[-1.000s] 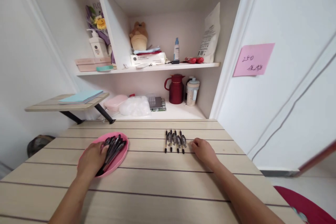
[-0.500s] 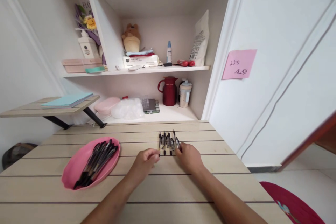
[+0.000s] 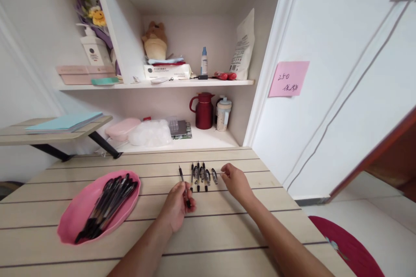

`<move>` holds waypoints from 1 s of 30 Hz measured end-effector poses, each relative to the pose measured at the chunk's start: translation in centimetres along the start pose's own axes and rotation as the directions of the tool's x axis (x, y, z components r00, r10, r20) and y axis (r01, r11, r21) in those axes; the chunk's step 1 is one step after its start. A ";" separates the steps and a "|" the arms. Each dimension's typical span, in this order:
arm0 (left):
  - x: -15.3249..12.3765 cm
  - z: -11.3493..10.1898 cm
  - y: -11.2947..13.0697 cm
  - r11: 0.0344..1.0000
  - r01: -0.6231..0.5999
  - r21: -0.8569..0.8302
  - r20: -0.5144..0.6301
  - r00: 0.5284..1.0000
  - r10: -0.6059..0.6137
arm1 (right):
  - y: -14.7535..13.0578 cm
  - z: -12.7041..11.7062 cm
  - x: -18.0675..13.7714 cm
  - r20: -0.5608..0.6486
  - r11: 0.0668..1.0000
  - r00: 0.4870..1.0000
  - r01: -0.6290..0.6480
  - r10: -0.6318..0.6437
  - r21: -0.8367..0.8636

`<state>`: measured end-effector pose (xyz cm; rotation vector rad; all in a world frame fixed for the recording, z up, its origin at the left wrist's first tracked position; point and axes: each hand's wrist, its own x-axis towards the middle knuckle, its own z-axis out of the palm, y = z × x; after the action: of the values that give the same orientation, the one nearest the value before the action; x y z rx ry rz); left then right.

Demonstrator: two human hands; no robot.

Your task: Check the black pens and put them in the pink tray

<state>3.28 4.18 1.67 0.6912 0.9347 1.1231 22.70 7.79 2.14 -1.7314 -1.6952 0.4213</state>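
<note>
My left hand is closed on a black pen and holds it just left of a short row of black pens lying side by side on the wooden table. My right hand rests at the right end of that row. Its fingers are curled, with the tips close to the rightmost pen; I cannot make out whether they grip anything. A pink plate at the left carries several more black pens.
Behind the table stand white shelves with a red jug, a cup, a plastic bag and a pink box. A side shelf juts out at the left. A pink note hangs on the wall at the right.
My left hand left the pink plate, crossed to the row and now holds a pen at its left end. My right hand slid along the row's right end. The view drifted right.
</note>
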 end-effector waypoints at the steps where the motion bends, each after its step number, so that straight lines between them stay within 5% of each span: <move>1: 0.0 0.1 -0.1 1.000 -0.007 0.017 0.005 1.000 0.007 | 0.5 0.0 0.3 -0.007 0.999 1.000 -0.031 0.030 -0.015; 10: 0.2 0.2 -1.5 0.966 -0.071 0.248 0.050 0.997 0.061 | 0.0 3.6 -0.6 0.038 0.977 0.999 0.004 0.004 -0.215; 16: -0.1 0.3 -1.3 0.938 -0.070 0.338 0.074 0.996 0.048 | 0.6 1.9 -0.6 0.098 0.975 0.994 -0.023 0.046 -0.222; 20: -0.4 0.6 -1.5 0.894 -0.101 0.437 0.132 0.990 0.048 | 0.5 -0.3 0.0 0.142 0.987 0.987 -0.089 0.070 0.134; 25: -0.3 0.5 -2.1 0.815 -0.156 0.558 0.210 0.977 0.042 | -0.9 -0.8 0.3 0.203 0.607 0.973 -0.227 0.109 0.762; 27: -0.1 0.4 -2.4 0.790 -0.181 0.585 0.230 0.972 0.053 | -1.5 -0.6 0.1 0.211 0.492 0.971 -0.237 0.110 0.837; 30: 0.1 0.2 -2.7 0.768 -0.212 0.604 0.244 0.967 0.075 | -2.1 -0.6 -0.2 0.230 0.443 0.967 -0.253 0.107 0.860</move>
<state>4.61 3.43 -0.51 1.4271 1.0953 0.8339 21.48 7.27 3.88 -1.0505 -0.9872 1.3066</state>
